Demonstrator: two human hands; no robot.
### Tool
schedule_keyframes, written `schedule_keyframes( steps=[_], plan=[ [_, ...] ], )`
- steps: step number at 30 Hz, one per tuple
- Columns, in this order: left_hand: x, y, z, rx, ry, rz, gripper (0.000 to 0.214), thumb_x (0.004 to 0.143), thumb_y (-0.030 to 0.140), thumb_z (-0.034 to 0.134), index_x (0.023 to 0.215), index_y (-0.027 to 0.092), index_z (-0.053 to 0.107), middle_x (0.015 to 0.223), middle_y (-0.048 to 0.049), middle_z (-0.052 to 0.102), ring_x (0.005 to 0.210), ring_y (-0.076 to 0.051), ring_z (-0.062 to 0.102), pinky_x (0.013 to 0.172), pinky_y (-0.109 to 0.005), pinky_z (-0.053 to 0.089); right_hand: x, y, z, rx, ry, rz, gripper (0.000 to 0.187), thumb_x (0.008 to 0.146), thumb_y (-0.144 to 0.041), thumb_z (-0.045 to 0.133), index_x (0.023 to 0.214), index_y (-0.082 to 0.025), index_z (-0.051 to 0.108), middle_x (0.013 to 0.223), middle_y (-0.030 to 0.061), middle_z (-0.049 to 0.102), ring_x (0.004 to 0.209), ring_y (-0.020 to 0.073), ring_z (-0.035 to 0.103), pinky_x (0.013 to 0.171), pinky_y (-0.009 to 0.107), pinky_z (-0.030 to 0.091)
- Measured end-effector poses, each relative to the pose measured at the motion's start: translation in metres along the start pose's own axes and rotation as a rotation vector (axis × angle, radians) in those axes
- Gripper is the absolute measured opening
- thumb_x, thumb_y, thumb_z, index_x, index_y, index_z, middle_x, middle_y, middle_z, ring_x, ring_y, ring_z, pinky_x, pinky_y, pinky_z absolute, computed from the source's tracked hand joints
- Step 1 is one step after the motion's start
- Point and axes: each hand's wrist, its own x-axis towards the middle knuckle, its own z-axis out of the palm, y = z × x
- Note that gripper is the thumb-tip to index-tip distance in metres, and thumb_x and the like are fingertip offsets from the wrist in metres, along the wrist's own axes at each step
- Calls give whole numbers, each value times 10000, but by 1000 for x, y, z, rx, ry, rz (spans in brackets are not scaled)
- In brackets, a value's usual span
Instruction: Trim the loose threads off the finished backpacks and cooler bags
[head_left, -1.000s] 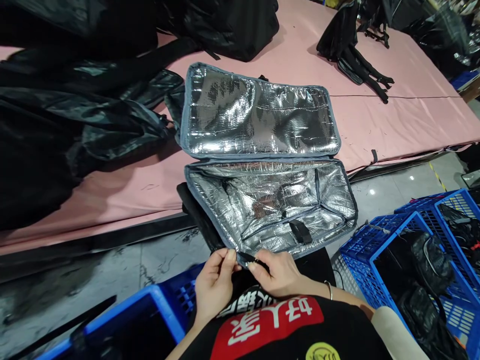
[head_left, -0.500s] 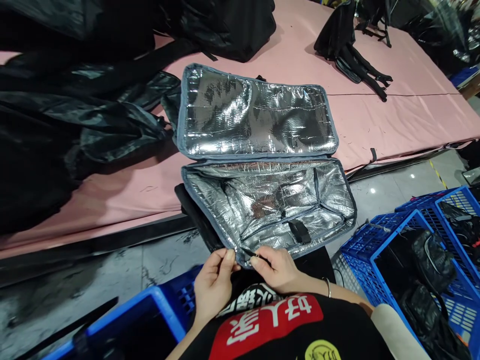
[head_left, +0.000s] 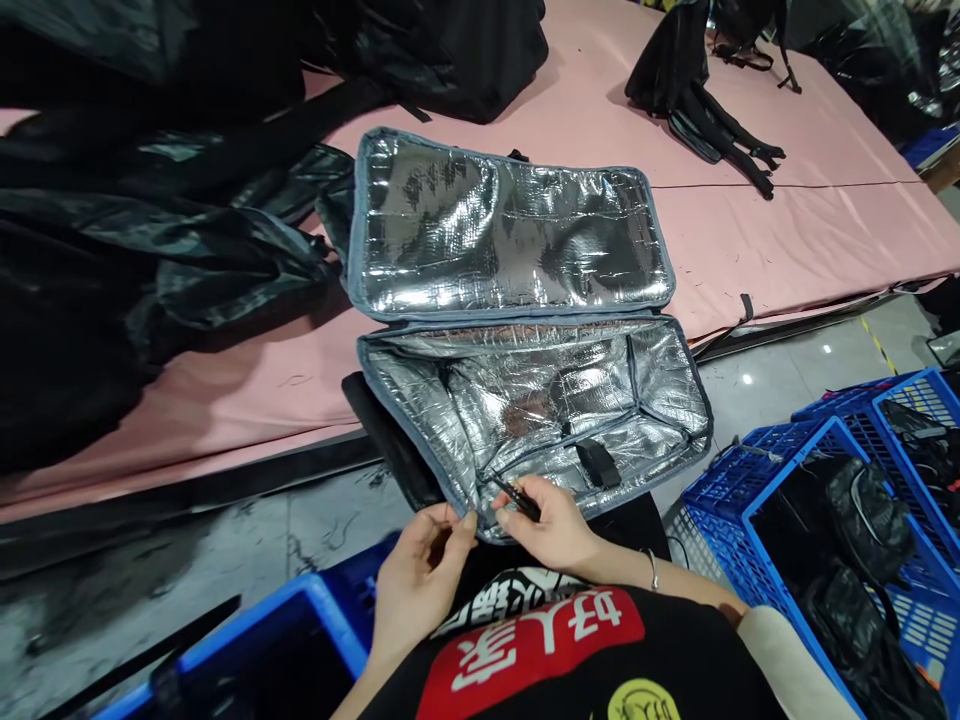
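An insulated bag (head_left: 525, 400) with silver foil lining and grey-blue edging lies open in front of me. Its foil-lined lid (head_left: 510, 235) is folded back on the pink table. My left hand (head_left: 424, 555) pinches the bag's edging at the near left corner between thumb and fingers. Close beside it, my right hand (head_left: 551, 525) is closed on a slim black pointed tool (head_left: 517, 497), its tip directed at the lining by that corner. The exact kind of tool cannot be made out. A black strap piece (head_left: 598, 463) shows on the near inner wall.
Black bags (head_left: 225, 260) are heaped on the left of the pink table (head_left: 810, 230), and another black bag with straps (head_left: 675, 80) lies farther back. Blue crates (head_left: 795, 445) holding black bags stand at right; another blue crate (head_left: 300, 590) is at lower left.
My right hand has turned a little, and more of the black tool shows above its fingers. My left hand has shifted slightly left and down, still at the bag's corner.
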Motion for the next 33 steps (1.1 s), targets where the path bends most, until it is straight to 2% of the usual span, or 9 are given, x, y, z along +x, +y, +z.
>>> schedule_keyframes(
  steps=[3, 8, 14, 20, 23, 25, 29, 33],
  plan=[
    [3, -1, -1, 13, -4, 29, 495, 515, 651, 709, 637, 202, 539, 561, 21, 541, 531, -134, 523, 538, -245, 440, 1, 1, 0, -11, 3, -18, 165, 785, -280, 566, 891, -174, 636, 793, 4, 629, 710, 137, 573, 680, 245, 446],
    [6, -5, -6, 78, -87, 36, 359, 547, 500, 702, 644, 215, 507, 550, 31, 530, 533, -141, 538, 542, -243, 444, 2, 0, 0, 5, 11, -5, 176, 788, -288, 561, 888, -167, 641, 785, 7, 638, 716, 144, 580, 695, 256, 446],
    [4, -7, -4, 346, -28, 109, 252, 666, 459, 565, 663, 241, 439, 515, 43, 519, 500, -161, 544, 505, -248, 398, 2, 1, -1, 22, 4, -17, 158, 793, -295, 554, 853, -166, 623, 769, 2, 615, 711, 139, 567, 681, 250, 438],
    [13, 18, -6, 731, 15, 260, 338, 805, 469, 386, 563, 235, 360, 449, 24, 445, 427, -156, 444, 487, -249, 277, 1, -1, -1, 104, 34, -30, 133, 789, -298, 561, 799, -168, 581, 670, -31, 541, 622, 113, 491, 625, 237, 409],
    [22, 31, -9, 893, 72, 333, 378, 814, 466, 378, 525, 225, 342, 441, 11, 400, 439, -162, 424, 484, -247, 212, 2, -1, 0, 150, 41, -51, 180, 793, -347, 585, 775, -169, 563, 641, -41, 491, 588, 102, 436, 581, 227, 380],
    [29, 40, -12, 965, 93, 354, 379, 813, 457, 407, 522, 219, 363, 456, 3, 428, 455, -164, 438, 486, -243, 191, 2, 0, 0, 185, 35, -66, 221, 793, -383, 596, 767, -168, 555, 628, -46, 460, 573, 95, 405, 568, 226, 359],
    [54, 59, -22, 1002, 209, 404, 349, 792, 453, 500, 547, 217, 421, 516, -1, 500, 461, -152, 422, 488, -243, 173, 4, 1, 0, 289, 20, -41, 318, 771, -481, 611, 750, -175, 529, 590, -62, 397, 531, 82, 334, 520, 216, 299],
    [98, 86, -37, 876, 374, 433, 310, 772, 474, 558, 604, 219, 500, 572, -7, 529, 494, -155, 420, 497, -244, 194, 5, 3, 3, 332, 8, -46, 391, 748, -556, 621, 747, -178, 522, 572, -70, 376, 500, 73, 295, 493, 213, 261]
  ],
)
